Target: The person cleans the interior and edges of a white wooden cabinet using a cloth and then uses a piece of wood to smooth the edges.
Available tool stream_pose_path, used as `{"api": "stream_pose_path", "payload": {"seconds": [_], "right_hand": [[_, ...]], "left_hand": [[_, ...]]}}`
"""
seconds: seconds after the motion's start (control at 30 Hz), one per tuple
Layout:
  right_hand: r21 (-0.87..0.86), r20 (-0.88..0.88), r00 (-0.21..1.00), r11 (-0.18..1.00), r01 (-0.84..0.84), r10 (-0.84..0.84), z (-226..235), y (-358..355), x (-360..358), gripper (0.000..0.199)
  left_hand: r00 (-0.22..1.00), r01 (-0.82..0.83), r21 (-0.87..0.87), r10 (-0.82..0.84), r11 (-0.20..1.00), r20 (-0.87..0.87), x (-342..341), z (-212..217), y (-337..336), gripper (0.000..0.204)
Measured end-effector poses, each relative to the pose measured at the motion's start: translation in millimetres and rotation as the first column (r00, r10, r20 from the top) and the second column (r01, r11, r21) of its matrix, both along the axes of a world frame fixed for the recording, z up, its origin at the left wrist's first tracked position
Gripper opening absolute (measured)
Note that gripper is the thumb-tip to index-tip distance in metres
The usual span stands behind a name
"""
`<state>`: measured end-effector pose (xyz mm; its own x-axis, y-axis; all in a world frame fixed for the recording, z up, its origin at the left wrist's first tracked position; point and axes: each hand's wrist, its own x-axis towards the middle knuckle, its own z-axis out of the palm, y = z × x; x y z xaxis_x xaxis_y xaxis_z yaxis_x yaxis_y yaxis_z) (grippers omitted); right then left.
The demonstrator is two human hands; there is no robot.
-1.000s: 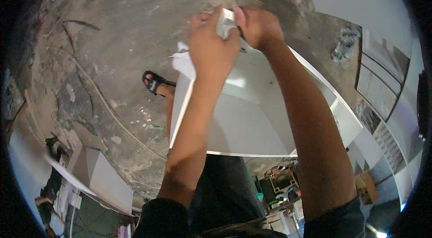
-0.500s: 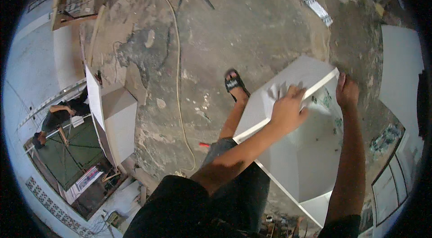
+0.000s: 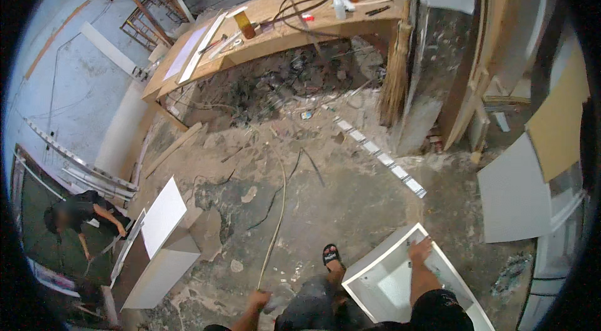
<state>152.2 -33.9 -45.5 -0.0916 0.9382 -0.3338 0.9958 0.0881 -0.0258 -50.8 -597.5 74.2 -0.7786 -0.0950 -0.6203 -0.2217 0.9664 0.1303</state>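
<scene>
A white open cabinet box (image 3: 382,281) stands on the dusty concrete floor by my sandalled foot (image 3: 330,256). My right hand (image 3: 421,249) grips the box's upper edge near its far corner, with the forearm running down over the box. My left hand (image 3: 258,298) hangs at my side with curled fingers and nothing clearly in it. A thin pale cord (image 3: 280,206) lying on the floor runs away from just above that hand.
A long wooden workbench (image 3: 269,24) with bottles and cables stands at the far side. A broom (image 3: 395,74) leans on a pillar. A white cabinet (image 3: 164,237) stands at the left, near a crouching person (image 3: 81,215). A grey panel (image 3: 513,193) leans at the right.
The view has swung up from the box to the whole workshop. My left hand has come off the box and dropped to my side. My right hand stays on the box's edge.
</scene>
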Motion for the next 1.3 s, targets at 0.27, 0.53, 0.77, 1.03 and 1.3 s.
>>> {"api": "stream_pose_path", "payload": {"seconds": [0.27, 0.53, 0.77, 1.03, 1.3], "right_hand": [[-0.803, -0.460, 0.789, 0.570, -0.175, -0.406, -9.2, -214.4, 41.7, 0.033], [-0.714, -0.320, 0.671, 0.636, 0.293, -0.669, 13.1, -174.5, 21.7, 0.026], [-0.519, -0.656, 0.413, 0.775, 0.360, -0.631, 115.1, -138.5, -91.6, 0.031], [-0.268, -0.613, 0.513, 0.769, 0.580, -0.601, 137.5, -190.7, -103.7, 0.043], [-0.484, -0.148, 0.343, 0.370, 0.793, -0.928, 16.1, -422.1, -71.5, 0.032]], "left_hand": [[0.968, -0.040, -0.054, 0.052, 0.998, 0.245, 21.0, 37.1, -144.1, 0.039], [0.834, 0.477, 0.262, -0.526, 0.839, 0.165, -152.7, -45.4, -6.8, 0.036], [0.881, 0.388, 0.441, -0.184, 0.810, -0.436, -455.7, 35.8, 117.4, 0.029], [0.830, 0.557, 0.457, -0.470, 0.693, -0.300, -508.9, 47.1, 272.1, 0.043], [-0.452, 0.859, 0.287, -0.891, -0.425, 0.033, -334.3, -38.5, 420.5, 0.038]]}}
